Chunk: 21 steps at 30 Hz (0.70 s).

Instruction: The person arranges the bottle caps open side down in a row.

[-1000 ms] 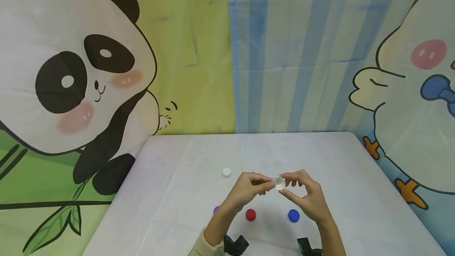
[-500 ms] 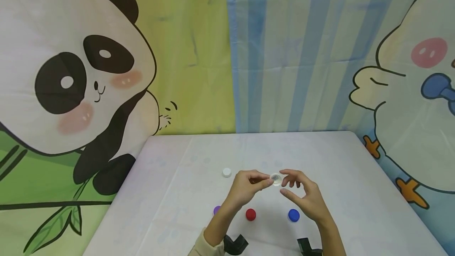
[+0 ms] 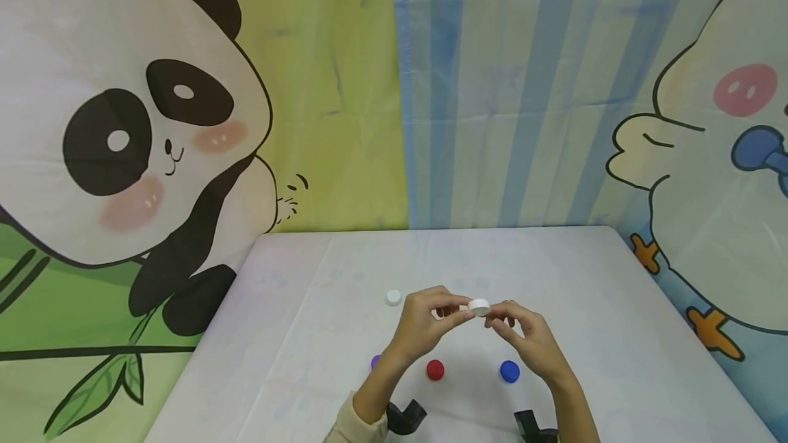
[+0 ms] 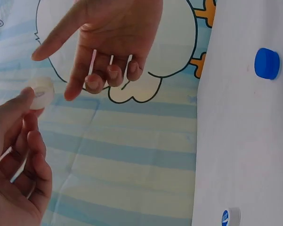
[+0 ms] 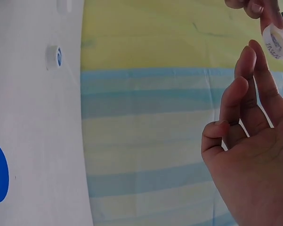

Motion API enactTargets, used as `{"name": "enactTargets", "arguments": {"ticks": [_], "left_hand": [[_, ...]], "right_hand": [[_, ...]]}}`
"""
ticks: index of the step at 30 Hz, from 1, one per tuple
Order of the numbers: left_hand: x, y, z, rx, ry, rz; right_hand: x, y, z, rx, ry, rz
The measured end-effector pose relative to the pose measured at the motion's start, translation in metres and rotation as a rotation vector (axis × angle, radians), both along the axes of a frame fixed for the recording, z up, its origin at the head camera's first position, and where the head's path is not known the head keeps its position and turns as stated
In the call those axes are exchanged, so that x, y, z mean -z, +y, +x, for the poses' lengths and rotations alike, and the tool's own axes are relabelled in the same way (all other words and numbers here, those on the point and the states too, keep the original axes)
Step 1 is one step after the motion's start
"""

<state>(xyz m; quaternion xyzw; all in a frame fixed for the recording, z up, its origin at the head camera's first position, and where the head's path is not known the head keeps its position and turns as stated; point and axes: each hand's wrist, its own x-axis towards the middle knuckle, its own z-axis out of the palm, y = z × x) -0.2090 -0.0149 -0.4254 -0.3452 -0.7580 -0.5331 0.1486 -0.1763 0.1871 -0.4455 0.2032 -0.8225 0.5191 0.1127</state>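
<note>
A white bottle cap (image 3: 479,307) is pinched between the thumb and fingers of my left hand (image 3: 421,327), above the table. In the left wrist view this cap (image 4: 42,93) looks pale and translucent. My right hand (image 3: 531,342) is beside the cap on its right, thumb and index finger towards it. Both wrist views show a small gap between the right fingertips and the cap, and nothing in that hand (image 5: 254,136). Below the hands, a red cap (image 3: 434,370) and a blue cap (image 3: 509,371) lie on the table.
Farther back on the white table (image 3: 295,361) lies another white cap (image 3: 393,297). A purple cap (image 3: 375,361) is partly behind the left forearm. Another white cap with a blue mark (image 5: 54,57) shows in the right wrist view. Printed curtains (image 3: 492,122) hang behind the table.
The held cap has turned from showing its hollow inside to showing its side and top. My right fingers left its edge, then came closer again.
</note>
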Motion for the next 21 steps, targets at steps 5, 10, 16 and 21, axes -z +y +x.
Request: {"name": "enactTargets", "arguments": {"ticks": [5,10,16,21], "left_hand": [[0.0021,-0.0011,-0.0013,0.021,0.102,-0.042],[0.0034,-0.0031,-0.0024,0.013,0.212,-0.098],[0.0044,-0.0055,-0.0057,0.002,0.317,-0.149],[0.0039,-0.0061,-0.0066,-0.008,0.350,-0.172]], "right_hand": [[0.0002,0.0013,-0.0007,-0.022,-0.034,-0.039],[-0.0009,0.0004,-0.0008,-0.002,-0.069,-0.062],[0.0003,-0.0005,-0.0008,0.012,-0.080,-0.060],[-0.0002,-0.0008,-0.0013,0.003,-0.088,-0.058]]}}
